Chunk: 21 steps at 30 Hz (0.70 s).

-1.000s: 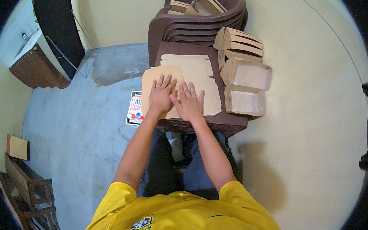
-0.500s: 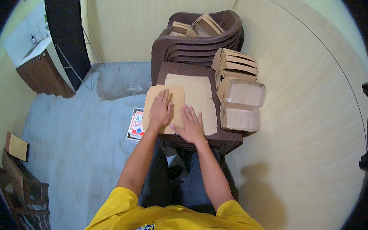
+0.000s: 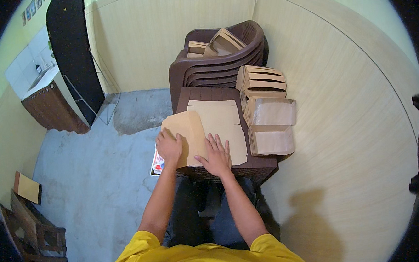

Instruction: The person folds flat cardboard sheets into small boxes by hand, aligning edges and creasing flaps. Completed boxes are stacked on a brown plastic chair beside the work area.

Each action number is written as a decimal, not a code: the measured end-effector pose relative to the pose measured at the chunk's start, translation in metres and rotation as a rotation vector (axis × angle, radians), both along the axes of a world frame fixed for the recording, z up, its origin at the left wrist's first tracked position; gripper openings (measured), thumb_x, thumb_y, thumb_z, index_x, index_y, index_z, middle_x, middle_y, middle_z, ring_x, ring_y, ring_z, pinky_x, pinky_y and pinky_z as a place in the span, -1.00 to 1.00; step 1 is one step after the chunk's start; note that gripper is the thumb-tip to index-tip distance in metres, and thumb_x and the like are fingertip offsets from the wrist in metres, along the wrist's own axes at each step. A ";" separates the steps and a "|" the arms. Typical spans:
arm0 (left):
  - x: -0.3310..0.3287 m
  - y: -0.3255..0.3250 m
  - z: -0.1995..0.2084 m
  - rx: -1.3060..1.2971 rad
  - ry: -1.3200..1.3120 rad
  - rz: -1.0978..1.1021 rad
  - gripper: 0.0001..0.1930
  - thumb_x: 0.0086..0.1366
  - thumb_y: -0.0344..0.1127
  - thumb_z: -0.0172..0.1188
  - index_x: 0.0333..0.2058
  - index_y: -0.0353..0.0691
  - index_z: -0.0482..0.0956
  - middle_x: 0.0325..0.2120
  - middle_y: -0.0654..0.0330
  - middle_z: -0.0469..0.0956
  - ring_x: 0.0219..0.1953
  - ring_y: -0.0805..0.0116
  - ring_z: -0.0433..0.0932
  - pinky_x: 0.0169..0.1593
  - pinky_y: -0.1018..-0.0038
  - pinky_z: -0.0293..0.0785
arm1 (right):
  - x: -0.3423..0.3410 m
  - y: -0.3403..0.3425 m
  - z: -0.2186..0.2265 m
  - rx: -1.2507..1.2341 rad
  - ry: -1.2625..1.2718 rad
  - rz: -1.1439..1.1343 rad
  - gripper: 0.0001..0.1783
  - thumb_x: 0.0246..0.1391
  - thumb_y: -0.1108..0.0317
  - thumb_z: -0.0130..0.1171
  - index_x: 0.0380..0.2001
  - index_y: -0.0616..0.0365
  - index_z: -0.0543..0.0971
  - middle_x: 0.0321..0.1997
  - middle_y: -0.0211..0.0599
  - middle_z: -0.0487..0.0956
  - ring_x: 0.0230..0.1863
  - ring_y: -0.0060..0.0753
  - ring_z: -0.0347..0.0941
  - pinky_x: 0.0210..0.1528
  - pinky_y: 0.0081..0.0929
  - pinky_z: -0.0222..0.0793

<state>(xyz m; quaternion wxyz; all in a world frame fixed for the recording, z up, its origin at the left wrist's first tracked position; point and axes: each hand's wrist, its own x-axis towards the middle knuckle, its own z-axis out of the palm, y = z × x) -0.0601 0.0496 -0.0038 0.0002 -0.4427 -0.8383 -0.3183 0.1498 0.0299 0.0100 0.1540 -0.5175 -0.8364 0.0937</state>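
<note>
A flat brown paper sheet [image 3: 190,130] lies at the near left corner of a dark brown plastic table [image 3: 260,165], hanging over its left edge. My left hand [image 3: 169,147] grips the sheet's near left edge with curled fingers. My right hand [image 3: 215,156] presses flat on the sheet's near right part, fingers spread. More brown paper sheets [image 3: 222,120] lie flat under and beyond it.
Stacks of folded brown paper bags [image 3: 270,120] fill the table's right side. Stacked brown plastic chairs [image 3: 213,64] behind hold more bags. A printed booklet [image 3: 157,162] lies on the concrete floor at left. A wooden rack [image 3: 31,221] stands at lower left. The wall is close on the right.
Both hands slid toward me along the sheet. The left hand went from flat to curled around the sheet's left edge, and the sheet has turned slightly.
</note>
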 end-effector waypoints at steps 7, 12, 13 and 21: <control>-0.017 -0.020 0.018 0.087 -0.267 -0.125 -0.18 0.39 0.06 0.33 0.45 -0.32 0.34 0.31 -0.18 0.50 0.25 -0.31 0.54 0.34 0.01 0.49 | 0.000 -0.002 0.001 -0.026 -0.008 -0.008 0.02 0.36 -0.34 0.13 0.61 0.15 0.23 0.75 -0.13 0.10 0.76 0.07 -0.13 0.72 0.36 -0.44; -0.008 -0.009 0.058 0.519 -1.326 -0.507 -0.21 0.55 0.17 0.15 0.54 -0.19 0.26 0.40 -0.14 0.46 0.38 -0.11 0.50 0.38 0.08 0.47 | 0.006 -0.008 0.009 0.044 0.124 0.015 -0.05 0.42 -0.32 0.08 0.58 0.16 0.27 0.72 -0.01 0.15 0.74 0.02 -0.01 0.72 0.33 -0.44; -0.006 -0.007 0.061 0.412 -1.453 -0.523 -0.23 0.57 0.19 0.10 0.55 -0.17 0.26 0.40 -0.12 0.46 0.40 -0.06 0.48 0.39 0.07 0.46 | 0.008 -0.007 0.007 0.063 0.161 0.027 -0.06 0.43 -0.32 0.07 0.58 0.18 0.28 0.71 0.02 0.17 0.73 0.01 0.02 0.73 0.32 -0.45; 0.040 -0.010 0.009 -0.057 0.094 -0.566 -0.39 0.49 0.17 0.14 0.38 0.04 0.57 0.50 0.08 0.36 0.57 -0.16 0.19 0.58 -0.20 0.04 | 0.025 0.012 -0.024 -0.385 1.165 -0.318 -0.22 0.60 -0.08 0.00 0.55 0.34 0.26 0.55 -0.03 0.42 0.53 -0.14 0.34 0.59 -0.24 0.13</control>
